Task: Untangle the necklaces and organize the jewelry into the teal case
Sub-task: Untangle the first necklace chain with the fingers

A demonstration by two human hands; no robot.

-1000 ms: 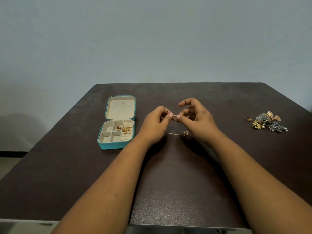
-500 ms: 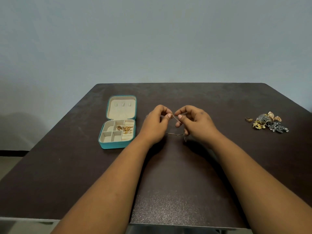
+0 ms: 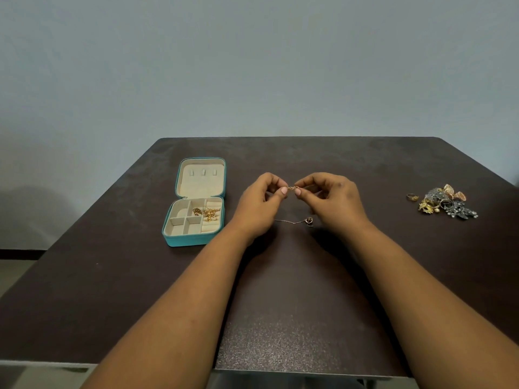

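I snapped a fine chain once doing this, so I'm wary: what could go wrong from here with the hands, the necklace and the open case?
1. The left hand and right hand pinch a short gold stretch of the necklace; pulling apart might tighten a knot or snap it.
2. The pendant and slack chain lie on the table under the hands; a lift might drag them.
3. The teal case already holds loose gold chains; adding this one could re-tangle them.
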